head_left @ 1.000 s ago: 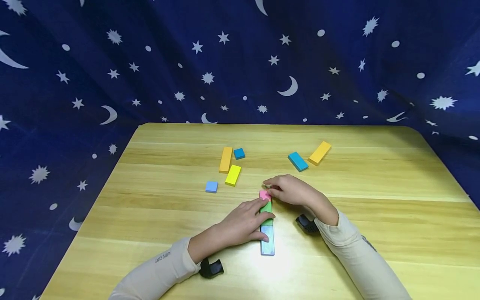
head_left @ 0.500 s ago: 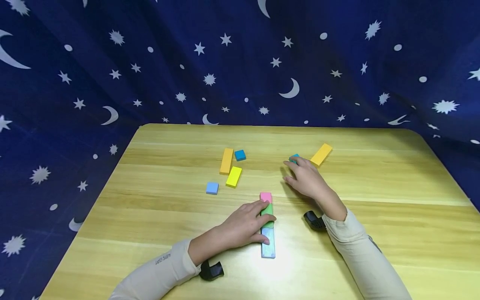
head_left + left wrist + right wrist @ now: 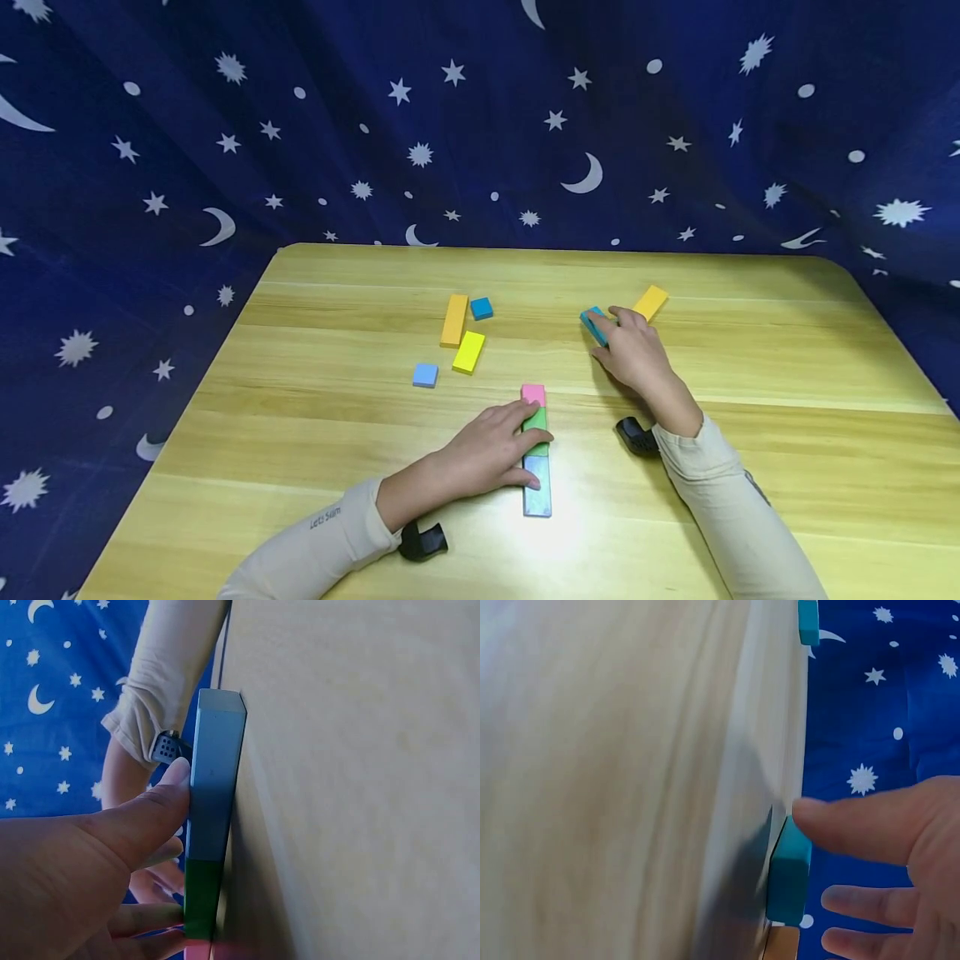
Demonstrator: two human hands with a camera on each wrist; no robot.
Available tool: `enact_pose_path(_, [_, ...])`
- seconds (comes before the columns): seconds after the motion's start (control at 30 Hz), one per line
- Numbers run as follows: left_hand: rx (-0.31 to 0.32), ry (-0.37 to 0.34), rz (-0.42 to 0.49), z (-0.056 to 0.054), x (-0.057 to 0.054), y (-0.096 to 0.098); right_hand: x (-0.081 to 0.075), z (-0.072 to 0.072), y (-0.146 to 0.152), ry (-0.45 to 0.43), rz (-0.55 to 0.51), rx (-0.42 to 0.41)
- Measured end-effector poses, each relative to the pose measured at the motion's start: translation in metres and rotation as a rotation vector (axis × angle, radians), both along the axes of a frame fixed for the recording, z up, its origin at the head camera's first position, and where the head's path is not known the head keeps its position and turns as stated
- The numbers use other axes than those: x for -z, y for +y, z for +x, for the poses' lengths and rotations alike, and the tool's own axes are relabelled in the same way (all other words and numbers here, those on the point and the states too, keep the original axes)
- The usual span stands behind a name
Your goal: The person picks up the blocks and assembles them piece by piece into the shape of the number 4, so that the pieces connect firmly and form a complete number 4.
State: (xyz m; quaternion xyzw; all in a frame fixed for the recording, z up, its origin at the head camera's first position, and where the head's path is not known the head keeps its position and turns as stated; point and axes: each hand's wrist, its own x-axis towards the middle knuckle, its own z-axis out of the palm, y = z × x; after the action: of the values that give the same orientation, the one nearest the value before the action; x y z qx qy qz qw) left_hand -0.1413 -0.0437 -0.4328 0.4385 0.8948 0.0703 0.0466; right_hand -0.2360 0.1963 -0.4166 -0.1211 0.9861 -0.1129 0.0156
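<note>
In the head view a row of flat blocks runs toward the person: a pink block (image 3: 533,394), a green block (image 3: 535,419) and a light blue block (image 3: 537,498), end to end. My left hand (image 3: 483,450) rests on this row, fingertips on the pink and green blocks, thumb on the light blue one. My right hand (image 3: 639,354) is over a teal-blue block (image 3: 590,318) farther back, partly covering it. The right wrist view has the thumb (image 3: 855,825) right at one end of that teal block (image 3: 790,877), with the other fingers extended beside it.
An orange block (image 3: 651,302) lies just behind the right hand. Left of centre are another orange block (image 3: 453,321), a small blue block (image 3: 482,308), a yellow block (image 3: 468,352) and a light blue square block (image 3: 425,376). A starry curtain (image 3: 480,125) hangs behind the table.
My right hand has left the pink end of the row and moved back and right to the teal block. The left hand stays on the row.
</note>
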Motion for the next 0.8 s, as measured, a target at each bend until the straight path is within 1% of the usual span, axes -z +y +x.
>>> enact_pose_path(0.1, [-0.002, -0.002, -0.005, 0.000, -0.001, -0.001, -0.002, 0.000, 0.002, -0.021, 0.048, -0.016])
enact_pose_path(0.23, [-0.006, -0.004, -0.006, 0.000, -0.001, -0.001, -0.008, 0.001, 0.003, -0.064, 0.084, -0.066])
enact_pose_path(0.43, [-0.001, -0.008, 0.005, 0.000, 0.000, 0.000, -0.012, 0.005, 0.003, -0.092, 0.059, -0.112])
enact_pose_path(0.8, [0.000, -0.019, 0.011, 0.001, -0.001, 0.000, -0.009, 0.014, 0.002, -0.062, -0.009, -0.232])
